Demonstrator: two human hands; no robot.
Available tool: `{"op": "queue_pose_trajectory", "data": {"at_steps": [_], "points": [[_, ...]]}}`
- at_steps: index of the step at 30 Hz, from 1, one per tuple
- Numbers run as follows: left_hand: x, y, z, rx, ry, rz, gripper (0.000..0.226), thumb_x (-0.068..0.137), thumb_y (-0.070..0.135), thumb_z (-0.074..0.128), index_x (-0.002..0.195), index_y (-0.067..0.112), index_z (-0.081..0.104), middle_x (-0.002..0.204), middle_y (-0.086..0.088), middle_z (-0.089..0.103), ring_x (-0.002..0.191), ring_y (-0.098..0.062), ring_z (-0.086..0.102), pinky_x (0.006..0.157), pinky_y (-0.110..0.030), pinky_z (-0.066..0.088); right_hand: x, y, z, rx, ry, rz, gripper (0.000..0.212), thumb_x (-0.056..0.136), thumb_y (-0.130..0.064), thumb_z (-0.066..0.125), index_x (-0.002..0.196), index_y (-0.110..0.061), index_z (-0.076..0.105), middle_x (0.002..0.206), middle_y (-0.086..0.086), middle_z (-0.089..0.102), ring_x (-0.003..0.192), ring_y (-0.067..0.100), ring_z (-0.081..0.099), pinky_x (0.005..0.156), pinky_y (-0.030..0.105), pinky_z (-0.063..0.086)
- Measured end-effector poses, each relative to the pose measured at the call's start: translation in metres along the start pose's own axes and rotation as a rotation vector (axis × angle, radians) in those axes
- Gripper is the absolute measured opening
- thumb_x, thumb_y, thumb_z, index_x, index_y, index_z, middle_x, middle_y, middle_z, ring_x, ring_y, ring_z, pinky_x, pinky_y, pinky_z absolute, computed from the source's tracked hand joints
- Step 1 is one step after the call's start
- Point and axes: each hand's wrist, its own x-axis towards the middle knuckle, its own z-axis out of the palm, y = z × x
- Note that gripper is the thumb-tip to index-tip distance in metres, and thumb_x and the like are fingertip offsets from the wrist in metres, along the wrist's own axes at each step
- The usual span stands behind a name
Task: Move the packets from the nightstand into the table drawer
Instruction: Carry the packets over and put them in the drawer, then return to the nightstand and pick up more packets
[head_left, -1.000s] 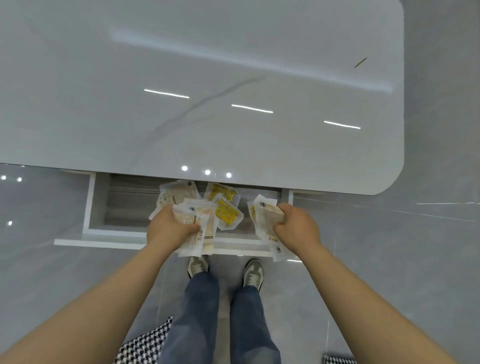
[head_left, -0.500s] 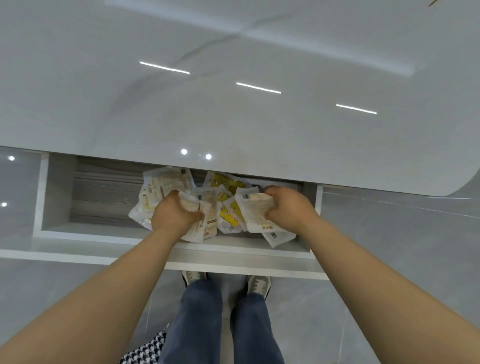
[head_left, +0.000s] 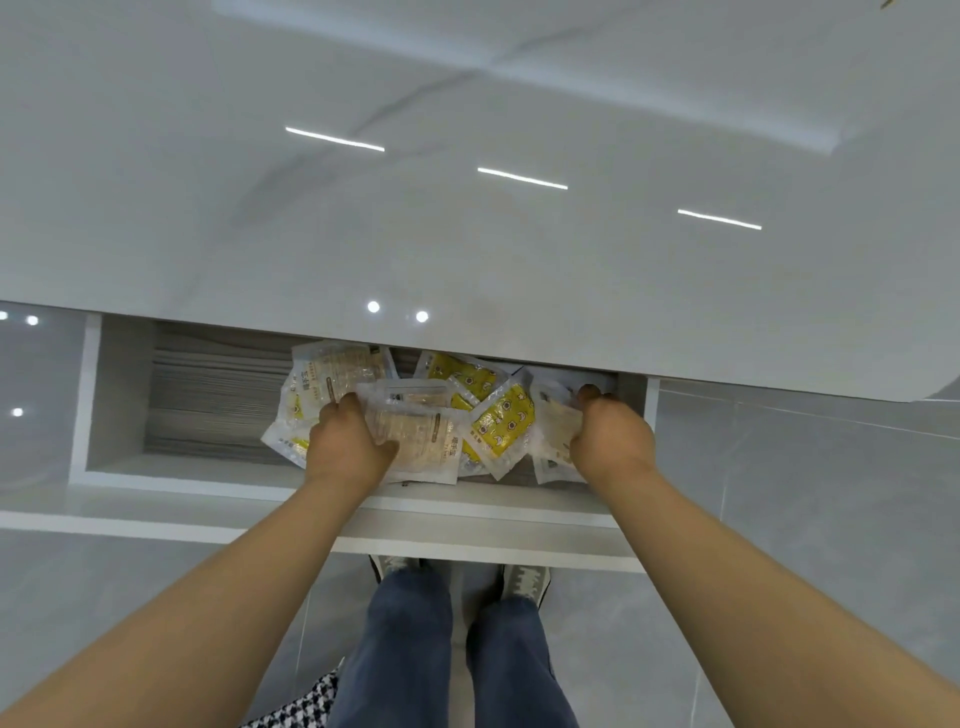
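Packets (head_left: 415, 415): clear and yellow-printed sachets, heaped in the open table drawer (head_left: 119, 405) under the tabletop (head_left: 467, 234). Left hand (head_left: 345, 449) fingers clamped on clear packets; right hand (head_left: 610, 439) fingers closed on another. Risk: slippery pile overhanging the drawer front may snag on closing. Label print illegible.

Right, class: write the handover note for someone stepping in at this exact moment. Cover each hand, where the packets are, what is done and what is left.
Left hand: inside the open drawer, closed on a clear packet.
Right hand: also in the drawer, gripping a packet at the right end.
Packets: the pile lies in the drawer's right half, including yellow packets; some reach under the tabletop edge.
Done: every packet in view is in the drawer.
Left: let go of both packets, withdraw the hands. The nightstand is out of view, so check it for more.
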Motion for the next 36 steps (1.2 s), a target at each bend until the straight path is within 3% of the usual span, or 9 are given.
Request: {"op": "queue_pose_trajectory", "data": {"at_steps": [5,10,15,22,28,36], "points": [[-0.026,0.006,-0.009,0.076,-0.011,0.069,0.063,0.082,0.026,0.070,0.133,0.004,0.041,0.129,-0.018,0.044,0.113,-0.035,0.050,0.094,-0.038,0.043,-0.020,0.013,-0.005,0.005,0.014,0.047,0.059,0.083,-0.007,0.061,0.136,-0.012,0.038,0.130,0.014,0.046,0.111,0.030,0.054,0.076,0.033,0.047],[-0.069,0.016,-0.041,0.151,-0.017,0.174,0.054,0.085,0.027,0.066,0.131,0.008,0.044,0.128,-0.014,0.049,0.111,-0.030,0.053,0.087,-0.034,0.045,-0.065,0.021,-0.026,-0.043,0.040,-0.047,0.047,0.086,-0.012,0.059,0.130,-0.012,0.043,0.121,0.011,0.052,0.104,0.027,0.056,0.068,0.028,0.040],[-0.127,0.034,-0.090,0.263,-0.054,0.284,0.046,0.086,0.032,0.061,0.127,0.015,0.048,0.125,-0.005,0.055,0.106,-0.021,0.058,0.082,-0.032,0.049,-0.135,0.023,-0.065,-0.028,0.106,-0.099,0.041,0.090,-0.017,0.054,0.129,-0.018,0.045,0.117,0.004,0.054,0.104,0.023,0.054,0.066,0.026,0.038],[-0.227,0.067,-0.177,0.359,-0.038,0.431,0.044,0.086,0.033,0.059,0.125,0.018,0.048,0.125,0.000,0.056,0.109,-0.018,0.057,0.086,-0.032,0.050,-0.247,0.022,-0.142,0.094,0.153,-0.099,0.042,0.088,-0.019,0.055,0.129,-0.019,0.046,0.122,0.004,0.053,0.108,0.022,0.054,0.078,0.030,0.046],[-0.315,0.110,-0.252,0.399,0.019,0.577,0.042,0.084,0.035,0.060,0.122,0.018,0.051,0.121,0.000,0.057,0.107,-0.018,0.056,0.086,-0.030,0.047,-0.341,0.028,-0.219,0.226,0.354,-0.080,0.038,0.087,-0.024,0.058,0.124,-0.018,0.049,0.121,0.002,0.055,0.109,0.021,0.052,0.079,0.030,0.045],[-0.417,0.191,-0.304,0.429,0.114,0.894,0.058,0.086,0.039,0.061,0.138,0.024,0.040,0.133,0.004,0.051,0.116,-0.015,0.054,0.093,-0.025,0.044,-0.437,0.078,-0.298,0.296,0.606,-0.080,0.045,0.090,-0.033,0.056,0.134,-0.025,0.046,0.126,-0.004,0.055,0.112,0.018,0.052,0.086,0.027,0.042]]}}
